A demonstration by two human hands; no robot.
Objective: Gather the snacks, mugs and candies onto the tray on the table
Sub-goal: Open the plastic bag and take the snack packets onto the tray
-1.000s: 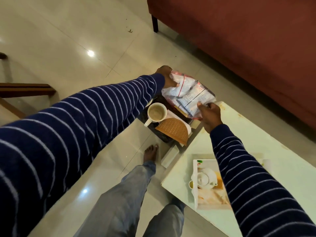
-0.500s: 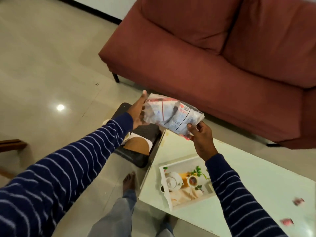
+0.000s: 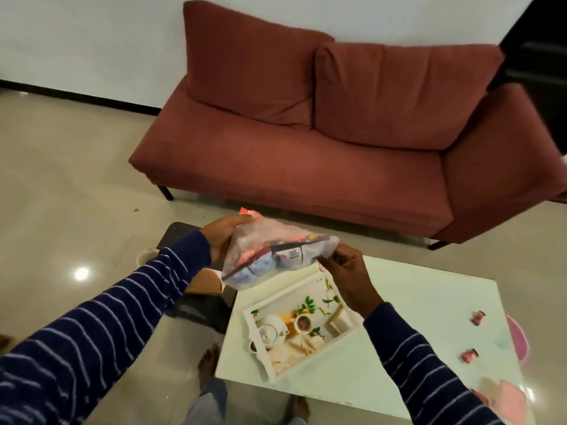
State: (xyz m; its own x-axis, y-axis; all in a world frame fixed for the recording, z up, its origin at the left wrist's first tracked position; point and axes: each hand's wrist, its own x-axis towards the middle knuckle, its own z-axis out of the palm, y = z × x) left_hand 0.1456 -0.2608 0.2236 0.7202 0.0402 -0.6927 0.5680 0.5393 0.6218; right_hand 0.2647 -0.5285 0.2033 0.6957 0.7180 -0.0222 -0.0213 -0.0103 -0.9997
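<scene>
A clear plastic bag of snack packets [image 3: 270,254] hangs in the air above the near-left corner of the white table [image 3: 429,308]. My left hand [image 3: 222,236] grips its left end and my right hand [image 3: 346,271] pinches its right end. Below it on the table lies a white tray [image 3: 277,374] with a printed teapot picture inside. Two pink wrapped candies, one [image 3: 478,318] farther and one [image 3: 469,355] nearer, lie on the table at the right. A mug [image 3: 147,256] shows partly behind my left sleeve, by a dark low stand [image 3: 196,308].
A red sofa [image 3: 306,154] stands beyond the table. An orange mat [image 3: 204,282] rests on the dark stand. Pink items [image 3: 503,397] sit at the table's near-right corner. My bare feet are on the glossy tiled floor beside the table.
Both hands have lifted the snack bag off the dark stand and carried it right, over the table's tray. My view has swung up toward the sofa.
</scene>
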